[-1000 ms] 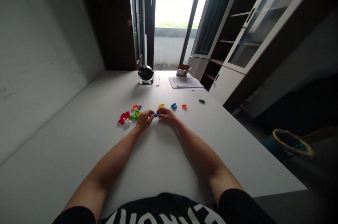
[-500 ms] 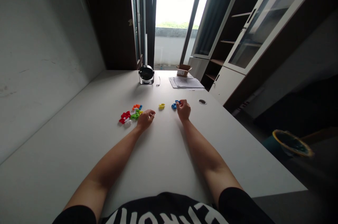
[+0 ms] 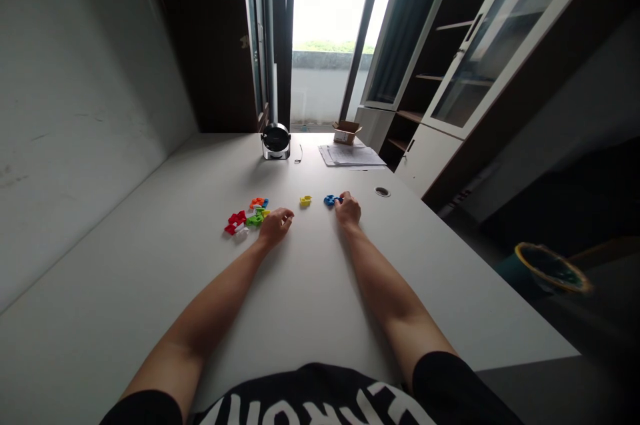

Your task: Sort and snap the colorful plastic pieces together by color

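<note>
My right hand (image 3: 349,210) is closed, its fingertips pinching a small blue plastic piece (image 3: 339,199) low at the tabletop. Right against it on the left lies another blue plastic piece (image 3: 329,201); I cannot tell whether the two are joined. My left hand (image 3: 277,225) rests on the table with loosely bent fingers slightly apart and nothing visible in them. Beside it, partly behind the hand, is a cluster of small plastic pieces: green (image 3: 256,219), red (image 3: 236,221), orange (image 3: 258,202) and white (image 3: 241,233). A yellow piece (image 3: 305,201) lies alone between the hands.
On the white table (image 3: 300,291), a round black device on a stand (image 3: 276,141) stands at the back. Papers (image 3: 354,155) and an open cardboard box (image 3: 347,132) are at the far right. A cable hole (image 3: 383,191) lies right of my right hand. A bin (image 3: 550,269) stands on the floor.
My right hand has lowered slightly, bringing its blue piece down beside the other blue piece. My left hand and the remaining pieces have stayed in place.
</note>
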`<state>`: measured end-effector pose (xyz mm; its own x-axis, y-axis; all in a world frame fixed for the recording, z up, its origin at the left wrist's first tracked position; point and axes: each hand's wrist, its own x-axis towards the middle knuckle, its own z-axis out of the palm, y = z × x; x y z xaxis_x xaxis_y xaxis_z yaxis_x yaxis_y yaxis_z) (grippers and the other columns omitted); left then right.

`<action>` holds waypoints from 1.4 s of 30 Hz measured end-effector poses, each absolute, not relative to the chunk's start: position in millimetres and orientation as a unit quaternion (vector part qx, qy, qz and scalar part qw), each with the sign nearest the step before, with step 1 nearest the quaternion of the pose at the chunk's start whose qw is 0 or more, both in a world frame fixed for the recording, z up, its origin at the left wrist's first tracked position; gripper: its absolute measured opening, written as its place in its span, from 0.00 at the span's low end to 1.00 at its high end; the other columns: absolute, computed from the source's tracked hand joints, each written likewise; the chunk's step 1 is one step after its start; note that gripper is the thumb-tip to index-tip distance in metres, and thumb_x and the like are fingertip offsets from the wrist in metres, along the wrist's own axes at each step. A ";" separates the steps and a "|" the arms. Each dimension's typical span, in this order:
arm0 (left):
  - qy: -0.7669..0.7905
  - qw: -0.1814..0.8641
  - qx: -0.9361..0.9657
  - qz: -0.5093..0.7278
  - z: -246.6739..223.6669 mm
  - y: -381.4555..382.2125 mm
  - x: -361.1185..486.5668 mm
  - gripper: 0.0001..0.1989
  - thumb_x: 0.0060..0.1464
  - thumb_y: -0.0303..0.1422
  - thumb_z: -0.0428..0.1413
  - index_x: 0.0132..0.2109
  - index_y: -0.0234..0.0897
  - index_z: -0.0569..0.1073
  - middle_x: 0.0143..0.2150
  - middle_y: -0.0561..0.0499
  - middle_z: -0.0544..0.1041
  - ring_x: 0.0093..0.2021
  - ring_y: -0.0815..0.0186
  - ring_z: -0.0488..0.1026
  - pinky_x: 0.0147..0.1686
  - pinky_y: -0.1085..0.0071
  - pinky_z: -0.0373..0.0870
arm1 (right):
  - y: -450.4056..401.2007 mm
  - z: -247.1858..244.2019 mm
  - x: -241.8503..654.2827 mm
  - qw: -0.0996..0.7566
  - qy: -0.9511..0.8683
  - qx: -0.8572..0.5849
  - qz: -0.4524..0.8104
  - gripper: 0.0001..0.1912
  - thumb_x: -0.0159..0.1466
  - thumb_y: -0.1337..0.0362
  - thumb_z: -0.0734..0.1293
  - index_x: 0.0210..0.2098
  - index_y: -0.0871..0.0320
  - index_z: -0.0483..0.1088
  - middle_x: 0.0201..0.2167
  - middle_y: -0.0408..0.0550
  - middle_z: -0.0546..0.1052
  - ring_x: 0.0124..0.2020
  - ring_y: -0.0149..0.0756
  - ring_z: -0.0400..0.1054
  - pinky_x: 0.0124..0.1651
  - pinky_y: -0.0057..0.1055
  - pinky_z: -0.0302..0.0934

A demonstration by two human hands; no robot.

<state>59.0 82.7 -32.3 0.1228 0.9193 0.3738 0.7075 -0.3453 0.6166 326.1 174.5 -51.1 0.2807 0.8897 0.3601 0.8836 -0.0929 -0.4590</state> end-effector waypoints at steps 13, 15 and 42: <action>0.550 0.153 0.736 0.364 -29.9 82.0 59.1 0.09 0.60 0.30 0.52 0.41 0.40 0.78 0.39 0.50 0.81 0.34 0.64 0.76 0.39 0.67 0.70 | 173.7 -56.6 327.4 0.307 -0.624 -0.718 -0.015 0.08 0.65 0.61 0.67 0.43 0.56 0.74 0.42 0.57 0.77 0.46 0.45 0.70 0.49 0.37 0.59; 0.549 0.151 0.737 0.364 -30.3 82.5 59.1 0.10 0.60 0.30 0.52 0.41 0.40 0.78 0.40 0.51 0.81 0.34 0.64 0.75 0.40 0.67 0.71 | 175.2 -57.5 326.9 0.305 -0.627 -0.717 -0.007 0.10 0.66 0.61 0.67 0.44 0.57 0.74 0.42 0.57 0.77 0.46 0.46 0.70 0.50 0.37 0.59; 0.547 0.152 0.740 0.361 -31.1 82.7 58.5 0.09 0.60 0.31 0.52 0.41 0.41 0.78 0.39 0.50 0.81 0.36 0.64 0.75 0.40 0.67 0.71 | 179.6 -62.4 320.6 0.318 -0.637 -0.703 -0.005 0.10 0.62 0.67 0.64 0.41 0.57 0.74 0.44 0.55 0.73 0.50 0.47 0.63 0.53 0.37 0.57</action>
